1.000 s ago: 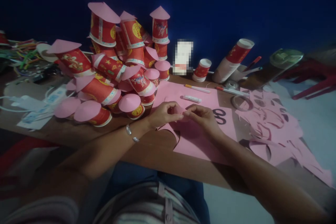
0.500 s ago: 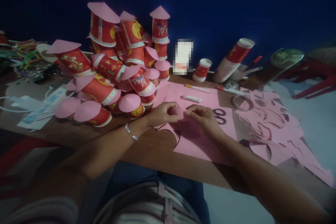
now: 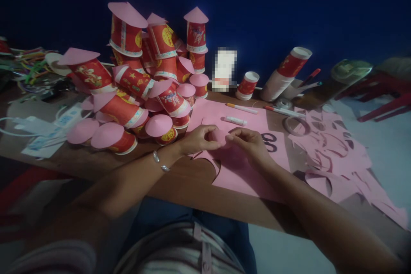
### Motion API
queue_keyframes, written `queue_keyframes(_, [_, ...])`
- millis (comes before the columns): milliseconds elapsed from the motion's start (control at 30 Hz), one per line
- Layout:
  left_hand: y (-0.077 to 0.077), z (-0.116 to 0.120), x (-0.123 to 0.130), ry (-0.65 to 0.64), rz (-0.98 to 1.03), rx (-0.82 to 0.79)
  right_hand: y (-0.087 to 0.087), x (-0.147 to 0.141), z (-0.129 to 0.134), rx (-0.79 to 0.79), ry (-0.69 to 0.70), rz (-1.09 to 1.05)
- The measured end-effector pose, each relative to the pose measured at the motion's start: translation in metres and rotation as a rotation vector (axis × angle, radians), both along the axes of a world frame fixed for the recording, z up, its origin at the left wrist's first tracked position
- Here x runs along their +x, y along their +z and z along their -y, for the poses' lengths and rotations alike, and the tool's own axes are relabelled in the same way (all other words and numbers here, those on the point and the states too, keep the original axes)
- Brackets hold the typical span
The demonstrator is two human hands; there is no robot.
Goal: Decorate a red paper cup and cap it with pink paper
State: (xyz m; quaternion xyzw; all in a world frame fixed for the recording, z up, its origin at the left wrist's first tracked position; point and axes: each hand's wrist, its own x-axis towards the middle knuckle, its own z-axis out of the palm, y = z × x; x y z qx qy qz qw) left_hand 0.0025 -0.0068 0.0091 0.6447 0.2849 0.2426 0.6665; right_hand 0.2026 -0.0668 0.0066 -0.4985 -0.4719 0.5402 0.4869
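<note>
Between my two hands is a small curved piece of pink paper [image 3: 219,136], partly covered by my fingers. My left hand [image 3: 202,139] is closed on its left side, thumb and fingers pinching it. The bent fingers of my right hand [image 3: 247,142] pinch its right edge. Under both hands lies a pink sheet [image 3: 234,171] with a curved cutout at its left. A white glue tube [image 3: 236,120] rests on the sheet just beyond my fingers. Black scissor handles [image 3: 269,142] show beside my right hand.
Red paper cups with pink cone tops [image 3: 126,34] are piled at the left. Behind the sheet stand a single cup [image 3: 247,85] and a leaning cup stack [image 3: 285,72]. A tape roll [image 3: 297,126] and pink paper scraps [image 3: 337,145] lie at the right, a power strip [image 3: 61,122] far left.
</note>
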Motion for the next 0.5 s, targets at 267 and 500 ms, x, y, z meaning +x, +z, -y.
queue_keyframes(267, [0.0081, -0.0023, -0.004, -0.056, 0.083, -0.13, -0.0029, 0.0008, -0.0025, -0.02, -0.012, 0.001])
queue_keyframes(500, [0.0047, 0.0007, 0.0009, 0.024, -0.016, -0.052, -0.0015, -0.0009, -0.0021, 0.003, 0.01, 0.046])
